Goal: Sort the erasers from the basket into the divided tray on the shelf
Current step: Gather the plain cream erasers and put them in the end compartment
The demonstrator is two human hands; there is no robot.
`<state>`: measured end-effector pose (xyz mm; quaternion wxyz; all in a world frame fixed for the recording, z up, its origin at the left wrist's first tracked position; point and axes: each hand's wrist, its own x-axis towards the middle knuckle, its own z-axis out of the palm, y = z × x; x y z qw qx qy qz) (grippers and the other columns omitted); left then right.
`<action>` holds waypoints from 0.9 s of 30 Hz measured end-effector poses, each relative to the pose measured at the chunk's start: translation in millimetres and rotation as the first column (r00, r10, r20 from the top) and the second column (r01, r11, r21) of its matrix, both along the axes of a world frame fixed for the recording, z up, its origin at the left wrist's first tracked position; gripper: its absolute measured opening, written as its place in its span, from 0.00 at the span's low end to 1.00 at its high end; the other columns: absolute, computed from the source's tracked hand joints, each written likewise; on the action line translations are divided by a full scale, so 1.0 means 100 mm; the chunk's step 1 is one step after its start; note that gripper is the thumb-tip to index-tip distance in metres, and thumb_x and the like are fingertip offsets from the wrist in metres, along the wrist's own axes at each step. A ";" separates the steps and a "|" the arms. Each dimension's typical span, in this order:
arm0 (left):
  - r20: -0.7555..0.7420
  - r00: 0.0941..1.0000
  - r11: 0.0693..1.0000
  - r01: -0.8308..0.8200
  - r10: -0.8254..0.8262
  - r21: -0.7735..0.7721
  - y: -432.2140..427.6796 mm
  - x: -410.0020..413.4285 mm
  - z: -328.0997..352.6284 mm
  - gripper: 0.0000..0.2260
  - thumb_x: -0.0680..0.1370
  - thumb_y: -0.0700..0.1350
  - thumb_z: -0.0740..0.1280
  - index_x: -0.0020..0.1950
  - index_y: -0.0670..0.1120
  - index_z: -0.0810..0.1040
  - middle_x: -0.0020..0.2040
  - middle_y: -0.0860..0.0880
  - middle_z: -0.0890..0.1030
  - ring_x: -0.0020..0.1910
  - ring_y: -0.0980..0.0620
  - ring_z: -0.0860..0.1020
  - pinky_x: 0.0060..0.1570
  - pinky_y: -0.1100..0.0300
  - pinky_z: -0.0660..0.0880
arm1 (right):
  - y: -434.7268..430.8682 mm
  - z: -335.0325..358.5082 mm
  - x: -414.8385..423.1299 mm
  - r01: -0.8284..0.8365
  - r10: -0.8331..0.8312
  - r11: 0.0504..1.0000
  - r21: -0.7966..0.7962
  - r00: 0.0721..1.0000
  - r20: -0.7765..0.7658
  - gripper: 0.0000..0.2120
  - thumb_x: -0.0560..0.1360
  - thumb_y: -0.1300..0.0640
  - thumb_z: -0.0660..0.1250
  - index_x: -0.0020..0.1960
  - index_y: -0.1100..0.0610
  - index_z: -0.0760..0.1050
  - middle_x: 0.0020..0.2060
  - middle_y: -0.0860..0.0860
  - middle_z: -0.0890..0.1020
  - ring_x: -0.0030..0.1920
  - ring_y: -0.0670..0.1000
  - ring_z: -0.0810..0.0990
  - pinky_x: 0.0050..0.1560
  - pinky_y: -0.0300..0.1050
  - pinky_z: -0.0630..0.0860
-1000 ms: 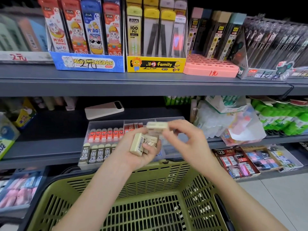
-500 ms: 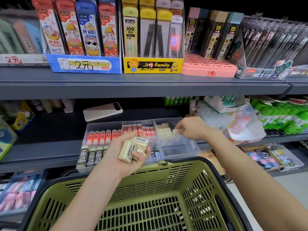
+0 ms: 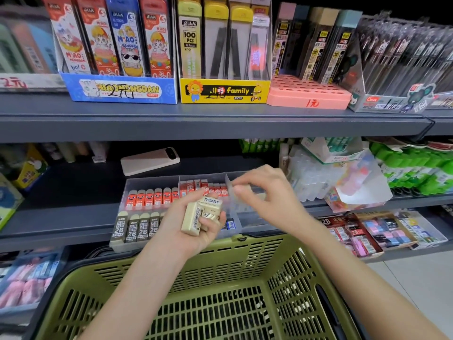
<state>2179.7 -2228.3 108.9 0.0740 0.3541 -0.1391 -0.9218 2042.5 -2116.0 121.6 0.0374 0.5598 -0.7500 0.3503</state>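
The left hand [image 3: 176,231] grips several cream erasers [image 3: 193,217] above the green basket [image 3: 245,263], in front of the divided tray [image 3: 152,185]. Just right, the right hand [image 3: 267,192] hovers with fingers bent. Blur hides whether they pinch anything.

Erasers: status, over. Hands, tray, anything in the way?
Left hand grips cream erasers above basket. Right hand over divided tray, blurred, no eraser seen in it. Nothing between hands and tray.
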 end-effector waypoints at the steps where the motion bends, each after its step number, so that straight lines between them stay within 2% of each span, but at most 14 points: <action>1: -0.005 1.000 1.000 -0.013 0.013 -0.003 0.02 -0.01 0.01 0.09 0.68 0.43 0.69 0.42 0.38 0.78 0.34 0.39 0.79 0.30 0.47 0.77 0.16 0.67 0.68 | 0.01 0.05 0.17 -0.043 0.043 0.999 -0.019 0.999 -0.009 0.14 0.73 0.42 0.63 0.49 0.50 0.82 0.44 0.43 0.82 0.48 0.47 0.75 0.53 0.44 0.65; 4: 0.018 0.999 0.995 -0.049 0.051 -0.088 0.09 -0.05 0.06 0.12 0.65 0.43 0.71 0.44 0.39 0.76 0.29 0.42 0.79 0.26 0.48 0.79 0.26 0.62 0.75 | -0.04 0.11 0.47 -0.126 0.142 0.985 0.117 0.981 -0.136 0.17 0.71 0.46 0.68 0.58 0.51 0.79 0.50 0.47 0.80 0.53 0.51 0.72 0.52 0.48 0.64; 6: 0.019 0.998 0.993 -0.064 0.066 -0.100 0.12 -0.05 0.09 0.11 0.65 0.44 0.71 0.42 0.39 0.78 0.28 0.42 0.79 0.25 0.48 0.80 0.24 0.62 0.77 | -0.07 0.11 0.52 -0.157 0.180 0.975 0.158 0.973 -0.143 0.17 0.72 0.51 0.70 0.59 0.54 0.79 0.54 0.48 0.79 0.55 0.53 0.71 0.55 0.51 0.64; 8: 0.004 0.998 0.993 -0.062 0.063 -0.099 0.14 -0.02 0.12 0.09 0.68 0.45 0.71 0.39 0.39 0.80 0.28 0.42 0.79 0.24 0.47 0.79 0.19 0.62 0.74 | -0.06 0.12 0.51 -0.199 0.209 0.973 0.114 0.974 -0.085 0.15 0.71 0.54 0.72 0.56 0.56 0.80 0.54 0.48 0.79 0.56 0.53 0.72 0.56 0.52 0.65; 10: 0.002 0.999 0.993 -0.037 0.037 -0.115 0.14 0.00 0.12 0.10 0.67 0.45 0.71 0.34 0.37 0.81 0.28 0.43 0.78 0.23 0.48 0.78 0.19 0.64 0.72 | -0.02 0.13 0.52 -0.250 0.250 0.966 0.066 0.968 0.012 0.14 0.69 0.55 0.74 0.53 0.56 0.79 0.52 0.47 0.79 0.56 0.50 0.72 0.57 0.50 0.67; 14: -0.027 1.000 0.996 -0.009 0.007 -0.084 0.13 -0.04 0.10 0.09 0.75 0.46 0.67 0.46 0.39 0.77 0.33 0.44 0.78 0.31 0.49 0.77 0.27 0.60 0.74 | 0.05 0.15 0.50 -0.297 0.291 0.955 0.017 0.945 0.149 0.12 0.68 0.55 0.74 0.48 0.54 0.75 0.44 0.45 0.76 0.48 0.41 0.71 0.50 0.37 0.69; 16: -0.016 0.999 0.997 -0.046 0.046 -0.063 0.10 -0.05 0.09 0.09 0.77 0.46 0.66 0.45 0.40 0.76 0.32 0.44 0.79 0.31 0.49 0.77 0.23 0.64 0.73 | 0.09 0.18 0.34 -0.224 0.244 0.969 -0.105 0.936 0.253 0.12 0.67 0.55 0.74 0.48 0.48 0.75 0.42 0.43 0.77 0.44 0.41 0.74 0.47 0.37 0.72; 18: 0.000 0.997 0.994 -0.075 0.075 -0.075 0.07 -0.03 0.09 0.09 0.77 0.46 0.65 0.45 0.41 0.77 0.31 0.42 0.80 0.34 0.48 0.75 0.20 0.67 0.70 | 0.11 0.21 0.04 -0.017 0.104 0.977 -0.210 0.907 0.408 0.15 0.66 0.58 0.76 0.49 0.46 0.76 0.41 0.45 0.81 0.40 0.42 0.76 0.45 0.38 0.73; 19: 0.012 0.996 0.992 -0.092 0.093 -0.090 0.05 -0.02 0.09 0.09 0.77 0.46 0.66 0.45 0.40 0.77 0.32 0.42 0.80 0.35 0.48 0.74 0.19 0.67 0.69 | 0.10 0.20 -0.13 0.102 -0.010 0.976 -0.191 0.903 0.429 0.15 0.65 0.59 0.76 0.49 0.47 0.77 0.40 0.46 0.81 0.38 0.41 0.76 0.43 0.37 0.72; 20: 0.025 0.993 0.988 -0.109 0.112 -0.106 0.03 0.01 0.08 0.09 0.76 0.46 0.66 0.45 0.40 0.78 0.35 0.41 0.79 0.36 0.47 0.74 0.19 0.67 0.69 | 0.08 0.18 -0.31 0.211 -0.154 0.971 -0.116 0.914 0.375 0.13 0.65 0.58 0.76 0.48 0.49 0.79 0.40 0.47 0.82 0.37 0.40 0.75 0.41 0.34 0.71; 22: 0.042 0.990 0.984 -0.126 0.132 -0.126 0.00 0.04 0.06 0.10 0.76 0.46 0.66 0.45 0.39 0.79 0.38 0.42 0.78 0.36 0.47 0.74 0.19 0.66 0.69 | 0.00 0.08 -0.61 0.363 -0.371 0.928 0.078 0.920 0.129 0.11 0.66 0.55 0.76 0.48 0.54 0.81 0.41 0.50 0.83 0.38 0.43 0.75 0.38 0.34 0.68; 23: 0.048 0.990 0.983 -0.128 0.135 -0.130 -0.01 0.05 0.06 0.10 0.76 0.46 0.66 0.45 0.39 0.79 0.39 0.42 0.77 0.36 0.47 0.74 0.19 0.67 0.69 | -0.05 0.02 -0.71 0.392 -0.397 0.907 0.156 0.918 0.003 0.11 0.67 0.53 0.75 0.49 0.53 0.82 0.42 0.51 0.84 0.40 0.45 0.76 0.39 0.37 0.68; 25: 0.055 0.990 0.983 -0.124 0.133 -0.136 -0.02 0.06 0.04 0.09 0.76 0.46 0.67 0.44 0.39 0.79 0.41 0.41 0.77 0.37 0.47 0.74 0.19 0.66 0.69 | -0.14 -0.11 -0.83 0.415 -0.369 0.869 0.269 0.906 -0.206 0.10 0.68 0.49 0.72 0.49 0.49 0.82 0.46 0.50 0.83 0.50 0.52 0.75 0.48 0.43 0.68; 27: 0.057 0.991 0.984 -0.115 0.123 -0.137 -0.02 0.06 0.03 0.09 0.75 0.45 0.68 0.42 0.39 0.79 0.41 0.41 0.77 0.37 0.46 0.74 0.19 0.65 0.69 | -0.22 -0.20 -0.88 0.436 -0.319 0.827 0.354 0.883 -0.344 0.10 0.69 0.47 0.70 0.50 0.45 0.81 0.50 0.48 0.82 0.59 0.55 0.70 0.58 0.46 0.60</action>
